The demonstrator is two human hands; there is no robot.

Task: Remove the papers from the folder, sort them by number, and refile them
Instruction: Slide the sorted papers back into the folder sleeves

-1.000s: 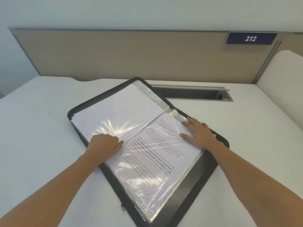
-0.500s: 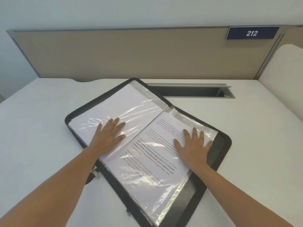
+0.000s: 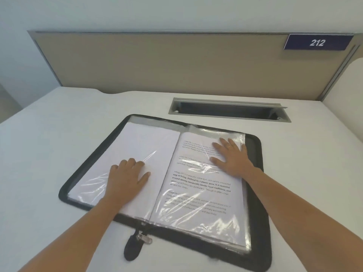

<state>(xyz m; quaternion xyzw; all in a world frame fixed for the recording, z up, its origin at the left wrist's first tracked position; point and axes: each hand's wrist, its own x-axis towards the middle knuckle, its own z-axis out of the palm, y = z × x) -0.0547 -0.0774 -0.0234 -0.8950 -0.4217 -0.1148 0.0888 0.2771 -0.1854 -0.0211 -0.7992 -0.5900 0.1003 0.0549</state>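
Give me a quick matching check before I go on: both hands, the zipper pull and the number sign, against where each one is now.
Things:
1. left hand
2. right hand
3. zipper pull
4. number sign

Places:
a. on the desk, at the near edge of the folder
b. flat on the printed page
c. on the partition, top right
d. flat on the blank page

Pairs: 1-d, 2-b, 3-a, 4-c.

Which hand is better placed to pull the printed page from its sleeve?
Likely the right hand: it lies flat near the top of the printed page. The left hand rests on the blank page.
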